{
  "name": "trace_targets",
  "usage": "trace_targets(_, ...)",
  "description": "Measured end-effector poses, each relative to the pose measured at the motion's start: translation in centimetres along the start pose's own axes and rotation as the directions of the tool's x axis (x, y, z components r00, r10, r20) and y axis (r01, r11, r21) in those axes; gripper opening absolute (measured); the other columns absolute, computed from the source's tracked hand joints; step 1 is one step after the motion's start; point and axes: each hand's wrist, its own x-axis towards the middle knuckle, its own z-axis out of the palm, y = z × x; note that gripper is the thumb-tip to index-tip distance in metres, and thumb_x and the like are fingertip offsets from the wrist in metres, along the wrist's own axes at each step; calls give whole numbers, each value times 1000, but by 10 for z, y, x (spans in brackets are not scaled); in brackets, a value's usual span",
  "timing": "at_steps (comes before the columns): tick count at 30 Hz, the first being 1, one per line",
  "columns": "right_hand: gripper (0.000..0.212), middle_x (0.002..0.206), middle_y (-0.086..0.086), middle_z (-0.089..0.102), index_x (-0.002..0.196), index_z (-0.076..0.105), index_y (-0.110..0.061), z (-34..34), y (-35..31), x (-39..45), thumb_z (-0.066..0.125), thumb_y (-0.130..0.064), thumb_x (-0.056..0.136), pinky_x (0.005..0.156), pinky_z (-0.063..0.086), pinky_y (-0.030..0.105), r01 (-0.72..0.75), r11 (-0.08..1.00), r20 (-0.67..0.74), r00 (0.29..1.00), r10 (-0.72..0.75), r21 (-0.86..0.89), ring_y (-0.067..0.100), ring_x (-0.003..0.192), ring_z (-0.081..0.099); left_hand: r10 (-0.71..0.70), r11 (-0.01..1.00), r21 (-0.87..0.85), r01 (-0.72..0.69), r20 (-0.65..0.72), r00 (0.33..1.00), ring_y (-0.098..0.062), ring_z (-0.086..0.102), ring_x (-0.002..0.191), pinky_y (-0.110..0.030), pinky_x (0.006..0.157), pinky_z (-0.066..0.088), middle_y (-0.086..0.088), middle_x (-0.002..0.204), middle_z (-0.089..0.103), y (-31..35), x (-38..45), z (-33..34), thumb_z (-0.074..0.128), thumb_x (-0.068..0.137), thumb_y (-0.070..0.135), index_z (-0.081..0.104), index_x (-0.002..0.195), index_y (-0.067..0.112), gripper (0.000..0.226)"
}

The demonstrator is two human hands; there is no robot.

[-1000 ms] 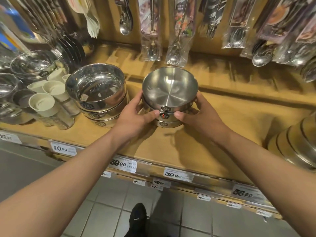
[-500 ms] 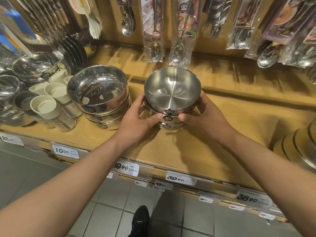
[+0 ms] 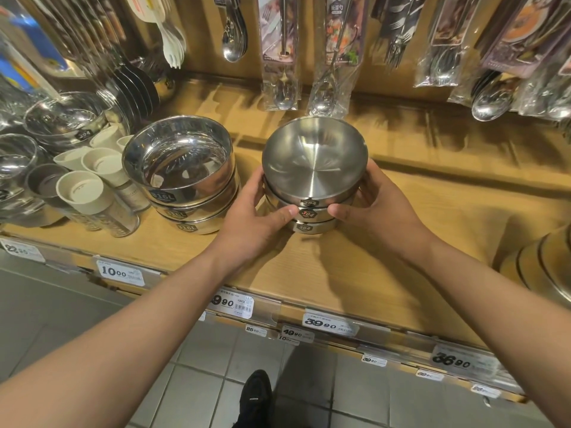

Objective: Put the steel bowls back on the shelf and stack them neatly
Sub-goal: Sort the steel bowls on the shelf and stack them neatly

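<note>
Three nested steel bowls (image 3: pixel 313 168) on shelf (image 3: pixel 355 267) — both hands clasping stack, L (image 3: pixel 250 223) & R (image 3: pixel 380 208).

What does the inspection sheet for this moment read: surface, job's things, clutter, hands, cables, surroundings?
Surface: wooden shelf, price tags along its front edge.
Job's things: stack of three matte steel bowls standing on the shelf, labels facing front; to its left a stack of three shinier bowls.
Clutter: white cups and further steel bowls at far left; metal containers at the right edge.
Hands: left hand and right hand clasp the matte stack from either side.
Cables: nothing seen.
Surroundings: packaged cutlery and loose spoons hanging on the back panel; grey tiled floor and a black shoe below.
</note>
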Motion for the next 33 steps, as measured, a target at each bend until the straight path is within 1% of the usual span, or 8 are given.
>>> trace_targets(3,92,146,-1,55,153,37,-14,-1,0,0,85,-7,75,108,44,22,-3,1000,12,1000,3,-6,9,136,52,6,1000,19,-6,-4,1000,-1,46,138,-44,119,38,15,144,56,0,1,0,79,80,18,39,153,26,84)
trace_targets(7,88,145,-3,56,151,38,-15,-1,-3,-1,85,-5,77,108,43,23,-12,1000,9,1000,12,-9,6,135,52,17,999,31,-17,2,1000,3,47,135,-41,118,38,22,139,58,3,1,-2,81,77,25,43,150,30,82)
trace_targets(12,87,144,-9,56,149,42,-23,-4,-11,-1,86,-19,74,117,40,40,-11,1000,-37,999,10,-26,5,137,48,5,998,-57,-5,-5,1000,4,44,138,-39,120,34,24,146,52,13,3,-1,79,77,34,38,154,30,88)
trace_targets(16,84,142,-8,59,149,44,-20,-4,-10,-2,85,-6,77,114,42,34,-16,1000,-40,999,16,6,4,135,51,15,999,-45,-15,2,1000,5,47,135,-38,119,36,25,140,56,18,5,1,74,81,18,40,152,31,80)
trace_targets(19,82,142,-6,59,149,43,-17,-1,-10,-2,80,4,79,107,45,25,-9,999,-27,1000,10,38,2,132,53,21,998,-54,-21,7,1000,-2,44,140,-41,121,35,14,149,51,18,4,2,72,79,10,34,156,24,87)
trace_targets(24,84,138,-8,58,151,37,-8,3,-14,-3,73,17,79,96,47,14,6,998,-31,1000,-4,60,-8,122,57,39,996,-83,-37,20,999,-8,48,138,-39,122,33,6,144,54,20,4,5,68,79,0,38,150,19,80)
trace_targets(29,89,149,3,51,154,34,-10,5,-17,-6,76,13,78,110,43,24,32,999,-42,999,-30,43,-1,133,50,34,994,-104,-32,15,999,-7,49,136,-31,119,34,5,142,55,16,4,7,63,85,-19,35,151,12,78)
trace_targets(33,93,151,3,50,155,34,-11,3,-19,-3,80,7,76,119,37,36,45,999,-46,998,-45,4,8,140,46,31,994,-103,-31,-1,1000,-11,48,139,-36,122,32,-1,147,52,14,4,8,61,85,-23,31,154,11,82)
